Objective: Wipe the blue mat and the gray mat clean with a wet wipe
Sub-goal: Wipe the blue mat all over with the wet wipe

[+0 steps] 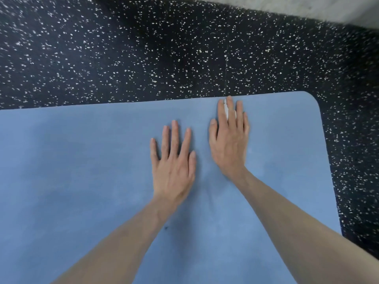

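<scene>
Head: wet wipe (227,112) under right hand (229,140), blue mat (82,171) far edge.

No text, label, brand, number or sign can be read anywhere in view.

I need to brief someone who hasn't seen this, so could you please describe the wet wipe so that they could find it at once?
Start at the blue mat on the speckled black floor and go to its far rounded corner. The right hand lies flat there, and the wet wipe shows between its fingers, the only white thing on the mat.
</scene>
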